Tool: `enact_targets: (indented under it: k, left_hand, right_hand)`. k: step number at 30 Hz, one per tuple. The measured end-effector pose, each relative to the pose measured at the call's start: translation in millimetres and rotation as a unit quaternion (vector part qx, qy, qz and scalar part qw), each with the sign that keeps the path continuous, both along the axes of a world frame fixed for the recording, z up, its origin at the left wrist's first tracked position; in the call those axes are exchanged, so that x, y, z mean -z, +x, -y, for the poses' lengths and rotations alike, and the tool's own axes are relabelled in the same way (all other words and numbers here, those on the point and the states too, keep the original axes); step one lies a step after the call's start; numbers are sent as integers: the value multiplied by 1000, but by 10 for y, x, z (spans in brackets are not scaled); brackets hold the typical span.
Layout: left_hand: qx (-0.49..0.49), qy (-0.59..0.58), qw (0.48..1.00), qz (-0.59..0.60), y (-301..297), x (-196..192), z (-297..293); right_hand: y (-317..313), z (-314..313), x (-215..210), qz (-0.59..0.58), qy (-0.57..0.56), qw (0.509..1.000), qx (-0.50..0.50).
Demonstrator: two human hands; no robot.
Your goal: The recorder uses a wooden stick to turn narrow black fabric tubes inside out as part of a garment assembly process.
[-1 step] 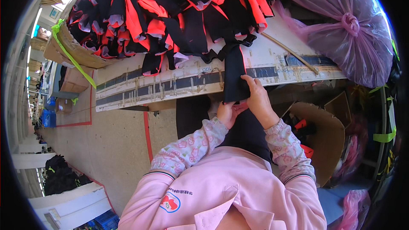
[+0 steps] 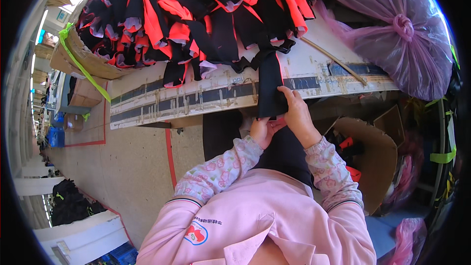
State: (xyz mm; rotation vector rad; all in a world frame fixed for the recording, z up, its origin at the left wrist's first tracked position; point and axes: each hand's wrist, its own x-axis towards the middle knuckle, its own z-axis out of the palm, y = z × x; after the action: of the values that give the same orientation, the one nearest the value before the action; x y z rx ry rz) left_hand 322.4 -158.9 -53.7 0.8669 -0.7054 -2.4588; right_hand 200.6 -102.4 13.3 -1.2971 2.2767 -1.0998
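Note:
A black fabric strip (image 2: 271,81) with a bright orange edge hangs over the front edge of the worktable. My left hand (image 2: 263,131) grips its lower end from below, fingers curled in. On the strip's right side, my right hand (image 2: 298,118) pinches it, thumb and fingertips against the cloth. Part of the lower end is hidden by my fingers. The strip's upper end meets a large heap of similar black and orange fabric pieces (image 2: 196,24) on the table.
The worktable (image 2: 147,86) has a worn, taped front edge. A thin wooden stick (image 2: 336,61) lies at the right, beside a knotted pink plastic bag (image 2: 417,44). An open cardboard box (image 2: 378,159) stands below right. Cartons (image 2: 86,91) are at the left.

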Motion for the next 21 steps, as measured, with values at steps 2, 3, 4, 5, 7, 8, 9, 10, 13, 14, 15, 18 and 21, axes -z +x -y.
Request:
enact_targets:
  k: [2,3,4,5,7,8,9,10,13,14,15,18,21]
  left_hand:
    - [31,56,995,-82,8,42,8]
    - [30,57,995,-81,4,63,1]
    - [41,47,996,-71,-22,24,-8]
    - [50,37,996,-61,-45,3,-15]
    - [41,34,998,-46,-82,34,-25]
    - [31,30,999,-31,-95,49,-24]
    - [31,30,999,-31,-103,64,-19]
    - [31,20,999,-17,-110,68,-15]
    - [29,11,999,13,-152,49,-2]
    - [26,10,999,29,-164,33,6]
    - [26,11,999,29,-167,41,21]
    - [41,-13,999,30,-150,54,47]
    - [29,-44,998,29,-183,15,28]
  right_hand:
    - [10,4,4,9,4,1000,0]
    - [15,3,3,17,6,1000,0]
    - [12,0,4,17,7,1000,1]
    - [8,-4,4,28,12,1000,6]
    - [0,-4,20,39,18,999,10]
    - [-9,-3,47,33,19,999,11]
    - [-18,-3,61,28,20,999,11]
    - [-25,-6,57,28,21,999,12]
    - [-61,-21,-22,4,34,999,10]
    - [-91,-28,-74,7,70,997,-9]
    - [-133,-34,-124,10,106,994,-27]
    - [-468,-76,-201,33,35,973,-224]
    - [-403,251,-487,-40,-47,992,-114]
